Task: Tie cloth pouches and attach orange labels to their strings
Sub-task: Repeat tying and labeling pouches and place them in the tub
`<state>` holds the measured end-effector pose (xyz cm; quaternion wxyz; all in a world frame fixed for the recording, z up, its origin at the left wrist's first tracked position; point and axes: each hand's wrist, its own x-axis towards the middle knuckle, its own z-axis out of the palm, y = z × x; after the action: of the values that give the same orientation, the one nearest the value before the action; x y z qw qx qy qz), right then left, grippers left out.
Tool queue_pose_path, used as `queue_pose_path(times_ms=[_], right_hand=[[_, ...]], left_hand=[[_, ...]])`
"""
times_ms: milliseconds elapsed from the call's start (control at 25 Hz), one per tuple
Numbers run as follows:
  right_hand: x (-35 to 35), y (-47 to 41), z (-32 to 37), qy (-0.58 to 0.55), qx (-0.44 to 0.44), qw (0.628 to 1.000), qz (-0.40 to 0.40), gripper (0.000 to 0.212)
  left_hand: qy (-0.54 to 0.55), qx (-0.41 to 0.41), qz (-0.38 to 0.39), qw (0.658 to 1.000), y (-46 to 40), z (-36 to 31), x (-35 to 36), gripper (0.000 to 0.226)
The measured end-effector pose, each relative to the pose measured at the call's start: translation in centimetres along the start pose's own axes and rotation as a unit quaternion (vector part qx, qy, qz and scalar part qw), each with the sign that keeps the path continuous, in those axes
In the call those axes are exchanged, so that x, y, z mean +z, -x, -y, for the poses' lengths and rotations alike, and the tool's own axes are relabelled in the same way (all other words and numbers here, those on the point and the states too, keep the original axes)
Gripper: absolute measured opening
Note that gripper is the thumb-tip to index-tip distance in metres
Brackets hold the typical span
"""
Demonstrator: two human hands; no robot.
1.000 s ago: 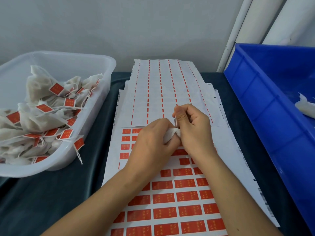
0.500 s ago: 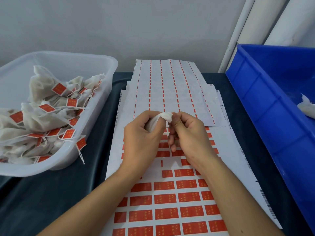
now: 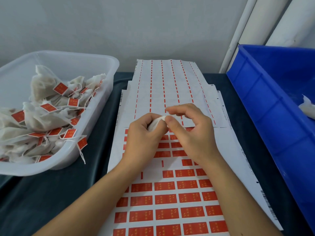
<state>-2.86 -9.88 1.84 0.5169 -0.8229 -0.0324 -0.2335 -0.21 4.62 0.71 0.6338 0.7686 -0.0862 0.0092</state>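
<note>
Over the sticker sheet (image 3: 170, 198) at mid-table, we hold one pouch (image 3: 156, 122) clear of the paper. Left hand (image 3: 144, 138) wraps the pouch body, fingers curled round it. Right hand (image 3: 189, 132) works at the pouch neck: thumb and forefinger are pinched there, other fingers loosely spread. We cannot make out the string itself; too fine and blurred.

Step in hand, by our reading: tying, or cinching the neck. No label on this pouch yet.

Next move likely calls for a firm left grip while the right draws the knot tight, then a label (image 3: 185, 172) peeled from the nearest full row and folded round the string.

Edges and room:
- White tub (image 3: 95, 138) to the left, holding finished pouches with labels; one label and string hang over its near rim.
- Blue crate (image 3: 265, 106) to the right, close beside the sheets; one untied pouch (image 3: 306, 108) visible inside.
- Spent backing sheets (image 3: 170, 86) lie beyond the hands, overlapping the sticker sheet's far edge.
- Open room lies between tub and crate, above the sheets; a leftward drop into the tub looks unobstructed.
</note>
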Motion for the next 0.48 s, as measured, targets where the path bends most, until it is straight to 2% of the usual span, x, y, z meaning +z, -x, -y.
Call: queue_pose_path(times_ms=[120,240,360,480], right_hand=[[-0.33,-0.19,-0.33,0.005,0.003,1.000,0.004,0.009],[-0.71,-0.39,-0.23,-0.010,0.029,1.000,0.002,0.013],[-0.67,-0.30,-0.05,-0.018,0.011,1.000,-0.008,0.012],[-0.72,-0.17,-0.09,0.020,-0.029,0.999,-0.025,0.007]], left_hand=[[0.014,0.006,0.037,0.999,-0.22,0.27,-0.05,0.014],[0.062,-0.014,0.090,0.994,-0.28,0.44,-0.02,0.022],[0.157,-0.053,0.136,0.977,-0.31,0.55,-0.01,0.028],[0.202,-0.075,0.156,0.964,-0.34,0.28,0.10,0.026]])
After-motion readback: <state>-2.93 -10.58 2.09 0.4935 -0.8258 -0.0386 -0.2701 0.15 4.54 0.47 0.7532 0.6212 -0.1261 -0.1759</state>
